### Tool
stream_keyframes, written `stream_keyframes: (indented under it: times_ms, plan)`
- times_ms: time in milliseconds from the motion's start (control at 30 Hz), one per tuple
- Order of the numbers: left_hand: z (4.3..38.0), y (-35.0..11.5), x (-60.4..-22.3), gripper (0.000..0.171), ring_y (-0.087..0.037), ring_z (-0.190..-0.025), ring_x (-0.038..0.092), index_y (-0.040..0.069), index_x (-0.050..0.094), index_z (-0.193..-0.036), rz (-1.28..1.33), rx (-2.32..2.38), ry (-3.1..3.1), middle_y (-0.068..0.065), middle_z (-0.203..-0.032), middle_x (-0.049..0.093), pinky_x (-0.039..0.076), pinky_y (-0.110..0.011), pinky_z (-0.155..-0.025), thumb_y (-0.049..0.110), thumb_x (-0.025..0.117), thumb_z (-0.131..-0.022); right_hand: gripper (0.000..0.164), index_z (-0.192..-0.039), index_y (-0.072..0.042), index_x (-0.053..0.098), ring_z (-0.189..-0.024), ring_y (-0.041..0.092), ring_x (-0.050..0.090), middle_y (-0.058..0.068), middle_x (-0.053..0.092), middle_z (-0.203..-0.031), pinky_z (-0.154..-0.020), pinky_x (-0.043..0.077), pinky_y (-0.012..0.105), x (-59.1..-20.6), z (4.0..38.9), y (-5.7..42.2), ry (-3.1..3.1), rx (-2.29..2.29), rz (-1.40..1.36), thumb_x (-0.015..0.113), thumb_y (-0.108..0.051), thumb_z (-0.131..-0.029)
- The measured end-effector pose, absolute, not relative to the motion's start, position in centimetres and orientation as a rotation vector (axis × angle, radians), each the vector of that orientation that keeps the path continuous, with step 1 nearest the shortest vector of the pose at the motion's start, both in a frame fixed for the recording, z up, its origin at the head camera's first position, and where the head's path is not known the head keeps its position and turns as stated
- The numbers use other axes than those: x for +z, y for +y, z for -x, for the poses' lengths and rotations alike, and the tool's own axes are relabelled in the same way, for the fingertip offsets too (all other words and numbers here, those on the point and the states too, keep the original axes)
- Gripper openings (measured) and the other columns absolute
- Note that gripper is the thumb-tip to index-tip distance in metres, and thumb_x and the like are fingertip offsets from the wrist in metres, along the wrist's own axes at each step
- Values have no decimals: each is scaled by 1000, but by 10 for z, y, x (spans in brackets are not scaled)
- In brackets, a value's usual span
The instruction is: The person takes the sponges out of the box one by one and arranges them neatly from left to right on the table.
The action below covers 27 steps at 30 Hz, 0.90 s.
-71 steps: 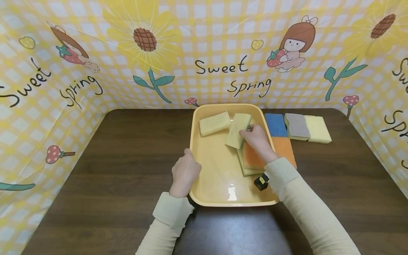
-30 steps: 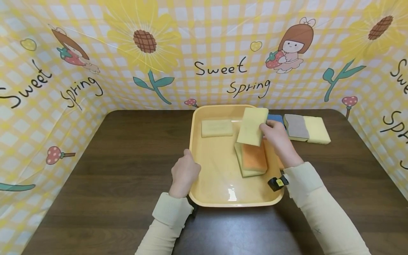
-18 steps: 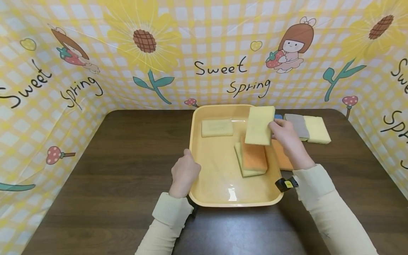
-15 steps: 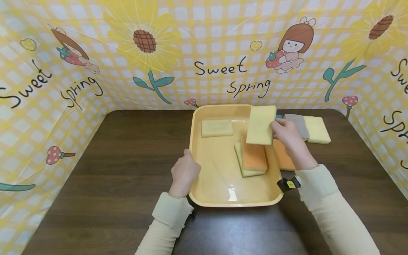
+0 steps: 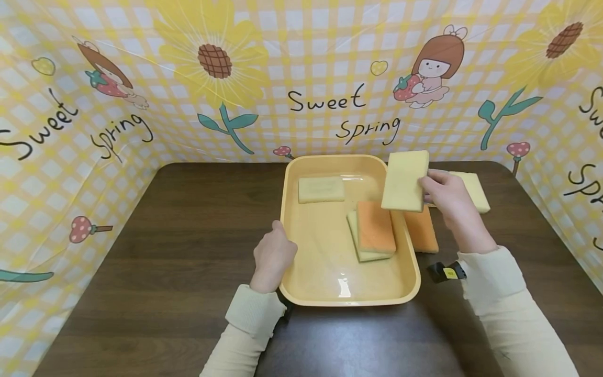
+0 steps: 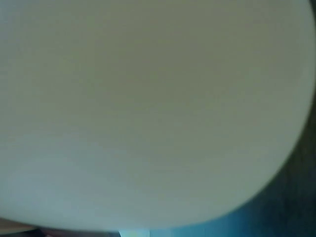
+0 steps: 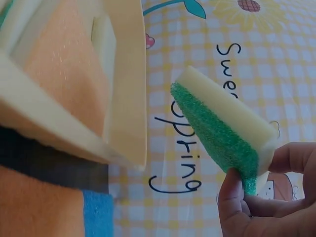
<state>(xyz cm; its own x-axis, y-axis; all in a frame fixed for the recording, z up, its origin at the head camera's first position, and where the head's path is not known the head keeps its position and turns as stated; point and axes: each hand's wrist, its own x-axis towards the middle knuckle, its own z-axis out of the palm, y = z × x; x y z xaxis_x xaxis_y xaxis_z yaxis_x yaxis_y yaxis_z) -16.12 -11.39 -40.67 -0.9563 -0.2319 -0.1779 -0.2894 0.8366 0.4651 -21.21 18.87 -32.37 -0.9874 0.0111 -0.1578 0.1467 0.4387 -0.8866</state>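
My right hand (image 5: 454, 201) pinches a pale yellow sponge (image 5: 406, 180) by its right edge, holding it up over the right rim of the yellow tray (image 5: 348, 303). In the right wrist view, green scouring material covers one face of this sponge (image 7: 217, 133), between thumb and fingers. My left hand (image 5: 275, 256) grips the tray's left rim with curled fingers. Inside the tray, a pale yellow sponge (image 5: 321, 189) lies at the back left. An orange-topped sponge (image 5: 376, 228) rests on another yellow sponge (image 5: 353, 235) at the right side.
Right of the tray on the dark wooden table (image 5: 165, 251), an orange sponge (image 5: 422, 230) lies beside the wall, with a blue one (image 7: 98, 212) adjoining it. A pale yellow sponge (image 5: 477, 192) shows behind my right hand. A printed cloth (image 5: 320, 52) stands behind the table.
My right hand has lifted the sponge from the tray and carried it right, past the tray's right rim. The back-left sponge was tilted and then settled flat. My left hand stays at the rim.
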Motion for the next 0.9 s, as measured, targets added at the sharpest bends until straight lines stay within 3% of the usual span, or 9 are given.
stream_keyframes:
  times_ms: [133, 333, 500, 767, 900]
  plan:
    - [161, -114, -407, 27, -26, -64, 57, 1, 46, -108, 416, 761, 2897, -15, -78, 62, 41, -39, -54, 11, 49, -84, 60, -147, 1, 29, -98, 5, 48, 22, 35, -149, -91, 41, 26, -325, 210, 197, 2563, -1583, -157, 36, -33, -98]
    - [161, -114, -407, 27, -26, -64, 57, 1, 46, -108, 414, 768, 2896, -15, -78, 62, 41, -38, -54, 12, 49, -84, 60, -146, 3, 31, -86, -6, 47, 19, 39, -143, -75, 44, 12, -328, 209, 208, 2600, -1564, -154, 39, -32, -98]
    - [161, -115, -407, 27, -26, -63, 57, 1, 46, -108, 410, 763, 2898, -15, -78, 62, 41, -38, -54, 12, 50, -84, 59, -142, 9, 34, -81, -9, 46, 17, 44, -134, -71, 45, 11, -332, 208, 214, 2626, -1548, -160, 41, -29, -97]
    - [162, -113, -407, 26, -27, -65, 58, 1, 46, -108, 422, 751, 2901, -15, -79, 62, 42, -40, -55, 12, 50, -84, 64, -143, 13, 29, -79, -10, 45, 27, 38, -141, -68, 44, 9, -337, 206, 226, 2635, -1505, -204, 41, -31, -97]
    - [161, -113, -407, 25, -27, -65, 58, 1, 46, -107, 420, 753, 2904, -15, -78, 62, 42, -40, -55, 12, 50, -84, 64, -143, 12, 30, -76, -12, 47, 15, 48, -127, -69, 44, 9, -341, 205, 233, 2629, -1499, -218, 42, -32, -98]
